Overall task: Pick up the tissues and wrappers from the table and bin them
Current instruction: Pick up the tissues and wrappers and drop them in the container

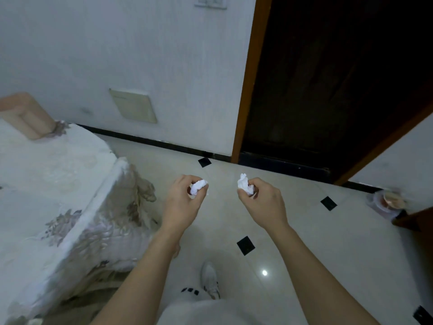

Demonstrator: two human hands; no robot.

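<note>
My left hand (181,202) grips a crumpled white tissue (198,186) between thumb and fingers. In my right hand (262,202) sits another crumpled white tissue (243,185), pinched so that a tuft sticks up above the fingers. Both hands are held out in front of me, side by side, over the pale tiled floor. No bin is in view.
A table (58,184) under a white flowered cloth stands at the left, a beige box (28,116) at its far end. Ahead is a white wall; a dark open doorway (328,90) with a wooden frame lies at the right. A small transparent container (386,200) sits on the floor at far right.
</note>
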